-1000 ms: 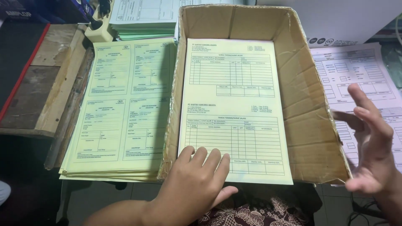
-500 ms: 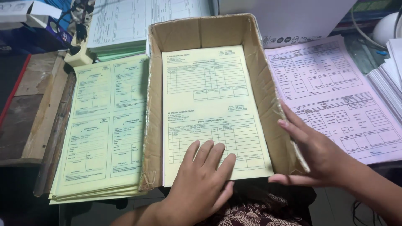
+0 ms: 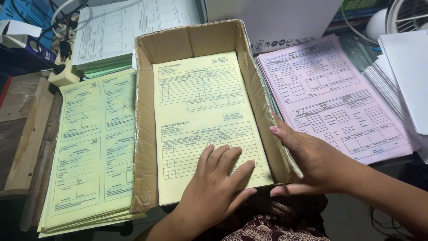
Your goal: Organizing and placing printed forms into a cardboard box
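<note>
Two hands work at one open cardboard box [image 3: 196, 40]. Our left hand [image 3: 214, 187] lies flat, palm down, fingers spread a little, pressing on the near end of the yellow forms [image 3: 200, 102] stacked inside the box; it grips nothing. Our right hand [image 3: 312, 160] is open too, fingers extended along the outside of the box's right wall, thumb curled under the near right corner, so it braces the cardboard rather than clasping it.

We note that the yellow forms fill nearly the whole floor of the box, and their near edge pokes out past the open front, above a patterned cloth [image 3: 272, 227] on our lap.

Just left of the box, touching its wall, sits a second stack of yellow forms [image 3: 89, 151] on the desk [image 3: 22, 134]. Behind that stack lies a pile of pale green forms [image 3: 116, 31], with a power strip [image 3: 62, 67] and cables at its left.

Right of the box, pink forms [image 3: 339, 98] lie spread out, close beside the right hand. Farther right sits a fanned stack of white sheets [image 3: 401, 71]. A white carton [image 3: 276, 22] stands behind the box.
</note>
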